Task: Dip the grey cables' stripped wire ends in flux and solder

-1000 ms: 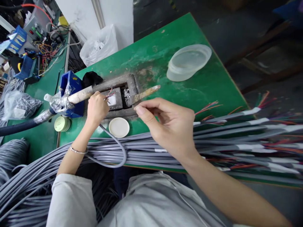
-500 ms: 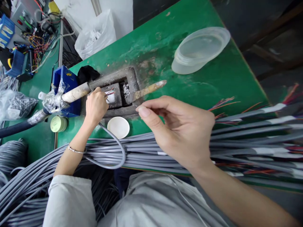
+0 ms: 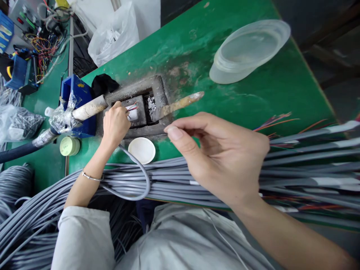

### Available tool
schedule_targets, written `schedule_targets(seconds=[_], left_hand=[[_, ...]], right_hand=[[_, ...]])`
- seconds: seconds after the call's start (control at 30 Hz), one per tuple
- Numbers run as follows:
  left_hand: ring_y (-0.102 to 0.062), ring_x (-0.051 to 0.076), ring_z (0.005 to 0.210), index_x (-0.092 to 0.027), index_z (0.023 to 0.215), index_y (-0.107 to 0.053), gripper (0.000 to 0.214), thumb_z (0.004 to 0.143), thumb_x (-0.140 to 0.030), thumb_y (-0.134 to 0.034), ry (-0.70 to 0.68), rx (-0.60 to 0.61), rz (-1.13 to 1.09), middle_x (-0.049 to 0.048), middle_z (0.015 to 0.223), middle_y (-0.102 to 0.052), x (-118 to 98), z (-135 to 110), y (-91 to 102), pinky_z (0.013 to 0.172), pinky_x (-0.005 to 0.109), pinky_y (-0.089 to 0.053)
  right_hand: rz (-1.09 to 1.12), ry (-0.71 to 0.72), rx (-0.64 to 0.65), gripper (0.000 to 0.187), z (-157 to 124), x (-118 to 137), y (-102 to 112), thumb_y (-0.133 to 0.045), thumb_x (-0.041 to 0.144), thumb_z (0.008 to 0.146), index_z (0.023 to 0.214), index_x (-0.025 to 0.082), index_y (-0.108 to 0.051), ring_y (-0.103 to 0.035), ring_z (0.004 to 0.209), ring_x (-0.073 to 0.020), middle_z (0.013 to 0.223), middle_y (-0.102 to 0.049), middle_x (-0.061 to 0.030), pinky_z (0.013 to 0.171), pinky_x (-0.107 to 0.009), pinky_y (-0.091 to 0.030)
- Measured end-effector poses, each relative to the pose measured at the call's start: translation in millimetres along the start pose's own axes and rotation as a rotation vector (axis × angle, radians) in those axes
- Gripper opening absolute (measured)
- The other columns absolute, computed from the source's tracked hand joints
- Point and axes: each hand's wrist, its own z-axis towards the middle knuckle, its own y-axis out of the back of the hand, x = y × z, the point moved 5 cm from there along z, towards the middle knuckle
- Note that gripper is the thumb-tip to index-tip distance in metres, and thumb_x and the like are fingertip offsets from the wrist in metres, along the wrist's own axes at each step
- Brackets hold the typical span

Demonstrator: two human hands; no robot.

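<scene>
**Coloured wire ends (image 3: 133,107) over the left half of the recessed pot (image 3: 153,130)**

The fingers of my left hand (image 3: 116,122), at the pot's left side, are closed around the end of a grey cable (image 3: 146,176), which makes 1 loop on my side of the pot. The wire ends project rightward from this grip, over a bright white surface (image 3: 133,115) in the pot's left half; contact with it cannot be judged from this angle. Their long axis runs roughly along the pot's length, rising slightly away from me. I take this alignment as the governing relation; of my 2 hands, the left is nearer.

My right hand (image 3: 222,153), right of the pot and closer to me, has thumb and forefinger pinched together, with nothing visible between them. Beyond these fingertips, a crusted stick (image 3: 185,102) slants rightward from the pot's right rim.

Containers: the pot's right opening holds silvery flakes (image 3: 151,106). Left of the pot stands a blue bin (image 3: 90,125), its inside largely hidden. Beyond the pot, a clear bag (image 3: 98,49) holds white scraps (image 3: 113,36). Far right of the pot, a translucent tub (image 3: 233,73) sits on the green table (image 3: 253,101), its contents indistinct.
</scene>
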Motion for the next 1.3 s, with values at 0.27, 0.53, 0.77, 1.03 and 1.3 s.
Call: schedule_targets(seconds=[0.27, 0.53, 0.77, 1.03, 1.3], left_hand=[[-0.055, 0.018, 0.075, -0.014, 0.075, -0.068, 0.024, 0.084, -0.016, -0.046, -0.047, -0.187, -0.112, 0.0082, 0.081, -0.057, -2, -19, 28.4, 0.068, 0.029, -0.041], [-0.042, 0.012, 0.051, -0.019, 0.08, -0.074, 0.018, 0.081, -0.024, -0.057, -0.015, -0.261, -0.368, -0.0006, 0.054, -0.045, -2, -79, 59.4, 0.05, 0.025, -0.034], [-0.046, 0.01, 0.046, -0.018, 0.079, -0.072, 0.012, 0.074, -0.024, -0.062, 0.033, -0.065, -0.366, -0.0022, 0.052, -0.055, -2, -94, 32.4, 0.051, 0.023, -0.036], [-0.049, 0.009, 0.047, -0.014, 0.072, -0.069, 0.013, 0.07, -0.025, -0.063, 0.174, 0.012, -0.562, -0.0005, 0.057, -0.063, 6, -97, 14.6, 0.046, 0.02, -0.034], [-0.028, 0.006, 0.042, -0.011, 0.065, -0.069, 0.02, 0.064, -0.03, -0.063, 0.26, 0.11, -0.631, -0.0067, 0.042, -0.039, 14, -87, 8.7, 0.042, 0.02, -0.022]], right_hand=[[0.018, 0.016, -0.036, 0.012, 3, 0, 2, -0.059, 0.015, 0.081, 0.072, 0.022, -0.06, -0.054, 0.055, -0.0112, 0.062, -0.061, 0.002, 0.052, -0.026, -0.044], [0.019, 0.037, -0.037, 0.011, 2, 1, 0, -0.058, 0.016, 0.08, 0.071, 0.021, -0.06, -0.053, 0.055, -0.011, 0.061, -0.06, 0.002, 0.052, -0.024, -0.044], [0.017, 0.016, -0.026, 0.011, 2, -1, 0, -0.058, 0.017, 0.08, 0.071, 0.023, -0.061, -0.055, 0.057, -0.0124, 0.064, -0.063, 0.0011, 0.054, -0.026, -0.045], [0.01, 0.025, -0.02, 0.012, 1, 0, 0, -0.058, 0.016, 0.08, 0.071, 0.022, -0.06, -0.055, 0.058, -0.0124, 0.061, -0.061, 0.0017, 0.055, -0.027, -0.045], [-0.005, 0.015, -0.013, 0.011, 2, 0, 0, -0.057, 0.021, 0.082, 0.071, 0.022, -0.06, -0.055, 0.059, -0.013, 0.062, -0.061, 0.0011, 0.056, -0.027, -0.046]])
